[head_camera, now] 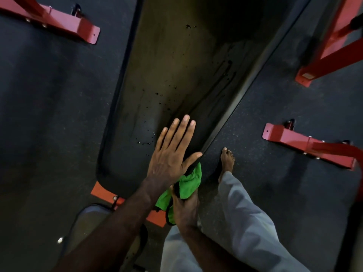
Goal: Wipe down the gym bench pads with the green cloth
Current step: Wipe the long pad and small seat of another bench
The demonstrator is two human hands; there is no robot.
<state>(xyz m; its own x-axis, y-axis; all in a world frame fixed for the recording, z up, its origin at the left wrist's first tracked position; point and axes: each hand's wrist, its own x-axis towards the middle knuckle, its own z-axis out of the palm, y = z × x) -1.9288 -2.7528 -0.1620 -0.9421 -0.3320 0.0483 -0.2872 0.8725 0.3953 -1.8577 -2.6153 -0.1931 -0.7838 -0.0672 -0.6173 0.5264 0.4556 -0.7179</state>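
The left hand [170, 154], fingers straight and spread, rests flat on the bench pad [167, 79] near its right edge while the right hand [184, 209] grips the green cloth [188, 183] there; droplets [159, 94] remain, so most wiping looks undone.

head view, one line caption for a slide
Left hand flat on the droplet-speckled long bench pad while the right hand grips the green cloth at its edge.

The floor [49, 107] is dark speckled rubber matting, dimly lit, with deep shadows. Red steel frame feet rest on it: one [78, 26] at the upper left, one [322, 61] at the upper right, and another [306, 143] below that one, bolted through small tabs. An orange-red bracket [102, 190] lies lower, near the middle of the floor.
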